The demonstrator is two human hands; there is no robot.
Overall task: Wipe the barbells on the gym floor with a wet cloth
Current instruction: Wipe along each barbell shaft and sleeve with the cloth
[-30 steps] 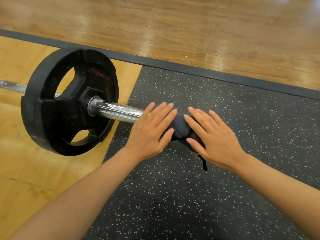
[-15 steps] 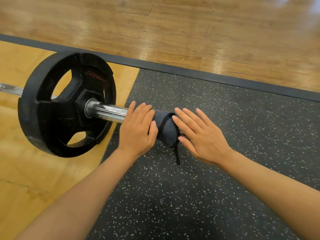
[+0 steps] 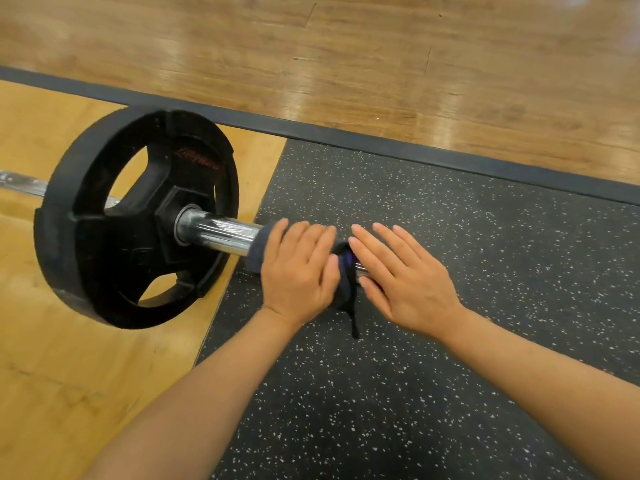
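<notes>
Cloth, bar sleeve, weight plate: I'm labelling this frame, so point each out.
Cloth point(image 3: 257, 252), head view: its left edge on the bar.
Bar sleeve point(image 3: 221, 232), head view: bare chrome.
Weight plate point(image 3: 86, 258), head view: lower-left face.

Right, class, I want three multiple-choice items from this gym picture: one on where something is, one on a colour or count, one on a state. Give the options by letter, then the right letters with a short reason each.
1. Where is the cloth?
A. Wrapped round the shiny bar
B. Flat on the wooden floor
C. Draped over the weight plate

2. How many weight plates are on the visible end of the bar?
A. None
B. One
C. Three

3. How does the right hand lie?
A. Clenched in a fist
B. Raised well clear of the bar
C. Fingers straight, at the end of the bar

Answers: 1 A, the dark cloth circles the bar under the left hand. 2 B, a single black plate shows. 3 C, its fingers are stretched out beside the cloth.
</notes>
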